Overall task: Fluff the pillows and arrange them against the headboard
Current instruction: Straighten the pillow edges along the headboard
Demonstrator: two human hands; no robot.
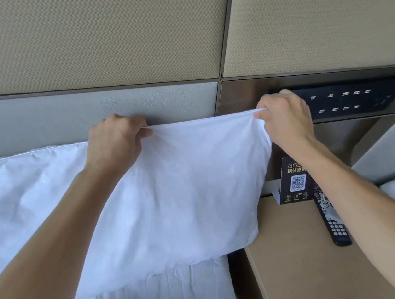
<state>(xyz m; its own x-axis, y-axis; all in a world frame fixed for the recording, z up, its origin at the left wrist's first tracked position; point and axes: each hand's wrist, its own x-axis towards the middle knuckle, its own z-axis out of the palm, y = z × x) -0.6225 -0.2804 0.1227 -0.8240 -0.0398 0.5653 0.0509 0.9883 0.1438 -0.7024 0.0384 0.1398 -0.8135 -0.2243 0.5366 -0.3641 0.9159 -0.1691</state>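
Observation:
A white pillow [184,191] stands on the bed at its right end, leaning toward the grey padded headboard [37,120]. My left hand [115,141] pinches the pillow's top edge near its middle. My right hand [285,120] pinches the top right corner, and the edge is pulled taut between them. A second white pillow [22,197] lies to the left against the headboard, partly covered by my left forearm. The right pillow's right side overhangs the bed toward the nightstand.
A tan nightstand [292,249] stands right of the bed with a black remote [334,221] and a QR-code card [296,181] on it. A dark switch panel [345,101] is set in the wall above. White bedsheet [173,298] lies below the pillow.

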